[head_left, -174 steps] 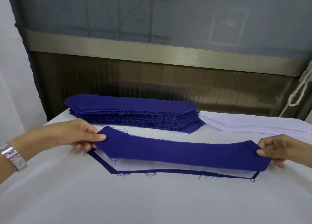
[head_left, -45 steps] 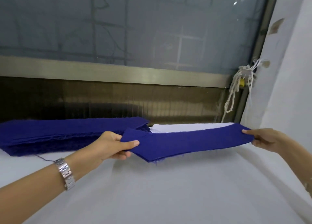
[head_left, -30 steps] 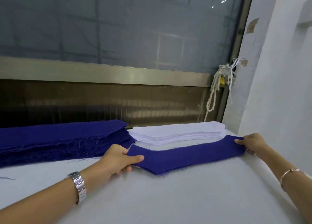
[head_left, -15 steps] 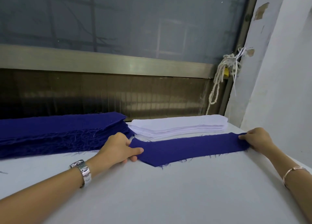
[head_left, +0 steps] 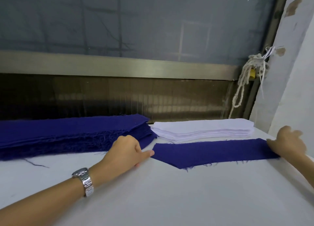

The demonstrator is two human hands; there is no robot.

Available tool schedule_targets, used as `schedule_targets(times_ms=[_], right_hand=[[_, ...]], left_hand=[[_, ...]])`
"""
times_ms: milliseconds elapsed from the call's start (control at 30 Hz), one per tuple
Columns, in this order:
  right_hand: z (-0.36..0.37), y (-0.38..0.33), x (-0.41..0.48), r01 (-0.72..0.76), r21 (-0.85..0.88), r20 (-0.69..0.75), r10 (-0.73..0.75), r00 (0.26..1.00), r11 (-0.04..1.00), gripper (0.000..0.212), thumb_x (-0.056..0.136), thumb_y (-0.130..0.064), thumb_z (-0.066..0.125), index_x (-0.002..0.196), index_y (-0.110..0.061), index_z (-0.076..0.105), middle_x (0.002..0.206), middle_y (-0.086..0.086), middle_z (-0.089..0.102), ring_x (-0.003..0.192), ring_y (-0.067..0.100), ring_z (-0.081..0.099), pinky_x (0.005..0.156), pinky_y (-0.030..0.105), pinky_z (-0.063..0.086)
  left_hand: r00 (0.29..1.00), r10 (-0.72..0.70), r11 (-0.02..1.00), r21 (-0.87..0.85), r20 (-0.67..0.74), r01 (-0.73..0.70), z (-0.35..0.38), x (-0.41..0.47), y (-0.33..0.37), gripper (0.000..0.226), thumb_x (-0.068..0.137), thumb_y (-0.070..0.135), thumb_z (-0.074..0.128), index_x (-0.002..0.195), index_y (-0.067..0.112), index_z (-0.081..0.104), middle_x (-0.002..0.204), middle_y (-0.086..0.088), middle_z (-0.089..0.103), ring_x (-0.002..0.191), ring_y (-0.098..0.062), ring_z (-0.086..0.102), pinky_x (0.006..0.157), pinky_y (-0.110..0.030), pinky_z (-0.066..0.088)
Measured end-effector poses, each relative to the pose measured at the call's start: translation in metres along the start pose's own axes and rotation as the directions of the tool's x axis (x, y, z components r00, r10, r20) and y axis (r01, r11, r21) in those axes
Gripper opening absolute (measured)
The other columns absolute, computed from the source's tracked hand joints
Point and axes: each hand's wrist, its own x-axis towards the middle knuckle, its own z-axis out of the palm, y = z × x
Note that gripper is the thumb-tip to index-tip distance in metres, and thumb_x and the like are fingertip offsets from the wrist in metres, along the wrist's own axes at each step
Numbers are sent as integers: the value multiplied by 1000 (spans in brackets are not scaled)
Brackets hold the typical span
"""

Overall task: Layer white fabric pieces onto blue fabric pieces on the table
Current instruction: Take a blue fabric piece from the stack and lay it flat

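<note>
- Since half a second ago the single dark blue fabric piece with a pointed left end (head_left: 212, 152) lies flat on the white table (head_left: 169, 200). The left hand (head_left: 129, 151) no longer pinches it.
- The left hand now rests beside the pointed end. Its thumb is stretched out to the tip, and the other fingers are loosely curled against the table, gripping nothing.
- The right hand (head_left: 287, 144) is blurred. Its fingers seem spread, and they lie on the right end of the piece — pressing it down, not pinching.
- The blue piece is just in front of the stack of white fabric pieces (head_left: 202, 128), near it but not under it.
- As I judge it, this round is only half done: the blue layer is placed, and no white piece is on it yet. One must be taken from the white stack and laid on top.
- The thick stack of dark blue pieces with frayed edges (head_left: 68, 132) suggests that many rounds are left.
- The table is covered in smooth white — one loose blue thread (head_left: 36, 164) lies at the left.
- Behind are a dark window with a metal rail (head_left: 119, 67), a knotted white rope (head_left: 246, 82) and, at the right, a pale wall (head_left: 299, 72).
</note>
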Motion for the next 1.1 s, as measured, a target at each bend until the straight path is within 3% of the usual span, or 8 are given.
schedule_targets(times_ms=[100, 233, 367, 433, 633, 800, 1000, 1100], right_hand=[[0, -32, -21, 192, -18, -57, -193, 980, 981, 48, 91, -14, 69, 128, 6, 46, 125, 32, 42, 85, 47, 56, 73, 47, 46], [12, -95, -57, 462, 40, -36, -461, 887, 886, 34, 91, -18, 69, 121, -5, 60, 122, 22, 58, 87, 34, 60, 77, 40, 49], [25, -167, -94, 543, 193, 87, -566, 820, 817, 13, 93, -16, 62, 96, -10, 72, 83, 5, 67, 74, 21, 61, 70, 32, 48], [34, -199, -113, 558, 269, 121, -602, 789, 785, 16, 93, -15, 59, 87, -12, 73, 73, 1, 67, 70, 20, 63, 65, 30, 48], [58, -267, -161, 569, 449, 166, -689, 705, 689, 18, 93, -15, 61, 79, -23, 69, 74, -5, 66, 74, 16, 61, 65, 27, 44], [68, -298, -180, 595, 434, 192, -715, 673, 677, 12, 97, -27, 64, 91, -20, 72, 71, -8, 62, 72, 12, 59, 70, 33, 50], [72, -319, -187, 580, 341, 335, -672, 660, 740, 25, 95, -40, 65, 90, -17, 71, 78, -3, 65, 71, 10, 57, 59, 28, 43], [71, -325, -185, 573, 332, 360, -662, 657, 749, 25, 94, -38, 66, 87, -16, 72, 81, 0, 67, 69, 10, 56, 62, 30, 44]], left_hand=[[978, 94, 994, -30, -186, -101, -22, -9, -18, 38, 83, 49, 73, 57, 28, 56, 44, 17, 58, 46, -1, 57, 60, -19, 51], [873, 232, 964, -17, -429, -265, -61, -17, -54, 17, 87, 37, 71, 86, 27, 57, 55, 13, 59, 53, -7, 58, 52, -12, 38], [813, 215, 971, 33, -542, -235, -100, -19, -95, 25, 91, 33, 66, 111, 25, 54, 77, 14, 60, 60, -16, 55, 59, -30, 49], [811, 180, 983, 81, -557, -163, -116, -19, -119, 27, 92, 31, 65, 115, 21, 56, 81, 15, 59, 72, -11, 56, 67, -35, 52], [828, 115, 958, 281, -549, 54, -158, -19, -196, 40, 93, 25, 65, 131, 15, 57, 101, 5, 70, 91, -19, 60, 83, -46, 52], [858, -31, 900, 360, -512, 247, -182, -19, -244, 43, 96, 28, 61, 136, 14, 57, 115, -3, 70, 107, -28, 61, 88, -44, 49], [899, -127, 876, 377, -419, 300, -196, -16, -267, 38, 99, 34, 57, 131, 16, 63, 127, -8, 65, 114, -27, 59, 93, -41, 49], [917, -115, 873, 401, -383, 277, -198, -16, -270, 37, 99, 35, 56, 131, 17, 63, 128, -6, 64, 114, -24, 59, 93, -38, 49]])
